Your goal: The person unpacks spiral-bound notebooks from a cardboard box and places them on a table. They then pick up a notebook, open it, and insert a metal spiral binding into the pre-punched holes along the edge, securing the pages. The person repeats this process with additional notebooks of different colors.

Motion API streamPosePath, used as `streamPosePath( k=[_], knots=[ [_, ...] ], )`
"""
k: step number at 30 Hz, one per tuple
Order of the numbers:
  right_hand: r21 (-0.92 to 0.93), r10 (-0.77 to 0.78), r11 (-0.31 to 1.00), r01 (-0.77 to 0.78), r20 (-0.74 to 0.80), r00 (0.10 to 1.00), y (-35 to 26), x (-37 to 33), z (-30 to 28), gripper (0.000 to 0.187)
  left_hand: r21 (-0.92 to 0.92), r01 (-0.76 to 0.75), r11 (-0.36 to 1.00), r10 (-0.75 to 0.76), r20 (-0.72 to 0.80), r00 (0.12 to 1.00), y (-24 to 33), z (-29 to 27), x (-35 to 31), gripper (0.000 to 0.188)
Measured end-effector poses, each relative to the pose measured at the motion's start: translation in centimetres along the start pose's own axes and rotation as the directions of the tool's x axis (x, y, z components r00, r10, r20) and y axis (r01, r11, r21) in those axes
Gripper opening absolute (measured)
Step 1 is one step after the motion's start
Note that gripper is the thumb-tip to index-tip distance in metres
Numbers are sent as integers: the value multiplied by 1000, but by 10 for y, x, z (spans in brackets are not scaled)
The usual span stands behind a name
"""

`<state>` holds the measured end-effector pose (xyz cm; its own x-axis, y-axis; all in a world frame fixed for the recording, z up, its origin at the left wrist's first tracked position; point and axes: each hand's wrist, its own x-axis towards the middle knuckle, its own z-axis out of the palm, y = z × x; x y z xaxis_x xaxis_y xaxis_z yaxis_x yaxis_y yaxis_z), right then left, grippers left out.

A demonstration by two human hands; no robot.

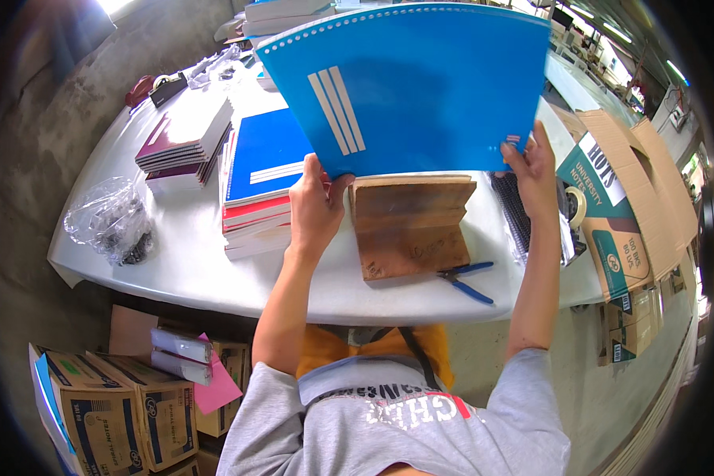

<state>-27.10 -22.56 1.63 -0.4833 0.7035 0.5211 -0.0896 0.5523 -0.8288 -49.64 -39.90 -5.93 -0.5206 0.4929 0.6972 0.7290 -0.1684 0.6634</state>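
Observation:
A light blue notebook [436, 87] is held up over the table, its punched edge along the top and three white label lines at its left. My left hand [320, 202] grips its lower left corner between thumb and fingers. At the lower right corner, my right hand [534, 170] pinches it in the same way. Below the notebook stands a brown wooden stand [412, 230] with a stepped side. Blue-handled pliers [468, 283] lie at its right front corner. Left of my left hand rises a stack of notebooks [263, 163] with a dark blue cover on top.
Maroon notebooks [178, 139] are stacked farther left, near a crumpled clear plastic bag [111, 218]. A tape dispenser [166, 89] sits at the back left. Black binding coils [509, 210] lie beside my right forearm, with an open carton [611, 206] beyond. More cartons [119, 408] stand on the floor, lower left.

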Motion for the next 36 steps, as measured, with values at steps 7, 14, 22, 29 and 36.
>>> streamPosePath(
  k=[7,14,22,29,36],
  knots=[
    [22,-13,1000,9,164,986,32,34,14,39,238,126,963,-85,-173,981,-29,25,-26,29],
    [44,85,994,-95,190,978,101,14,-2,41,395,79,915,-84,-5,996,-31,26,-39,23],
    [190,261,940,-284,136,956,147,-49,25,73,511,2,860,-29,44,999,-29,29,-53,24],
    [145,151,973,-178,177,972,133,-59,33,64,459,107,882,-95,-49,994,-30,13,-69,24],
    [179,68,979,-95,151,986,81,-87,76,56,490,134,861,-57,-167,984,11,-66,-59,19]
  ],
)
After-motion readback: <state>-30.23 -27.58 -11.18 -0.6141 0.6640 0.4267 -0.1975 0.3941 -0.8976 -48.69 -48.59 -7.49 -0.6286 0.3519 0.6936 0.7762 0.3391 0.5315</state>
